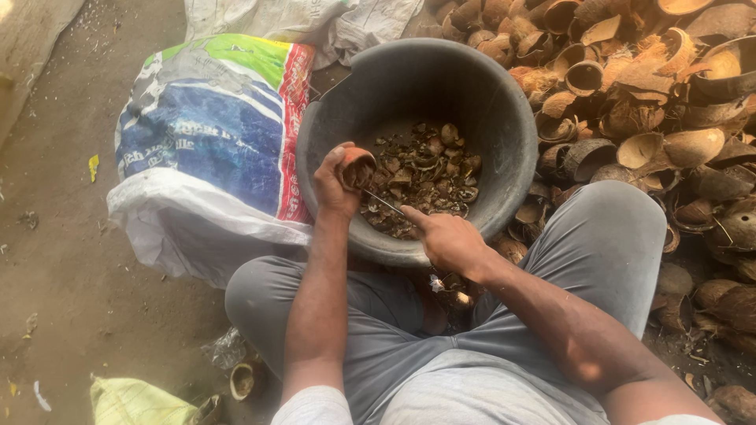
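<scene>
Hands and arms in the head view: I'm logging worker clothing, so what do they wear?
Both the left hand and right hand are bare, with no gloves, rings or watch visible. The forearms are uncovered; short white sleeves begin near the picture's lower edge.

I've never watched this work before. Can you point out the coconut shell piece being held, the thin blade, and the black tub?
coconut shell piece (pixel 357 167), head view, its orange-brown outer side.
thin blade (pixel 383 203), head view, mid-length.
black tub (pixel 409 79), head view, bare inner wall.
</scene>
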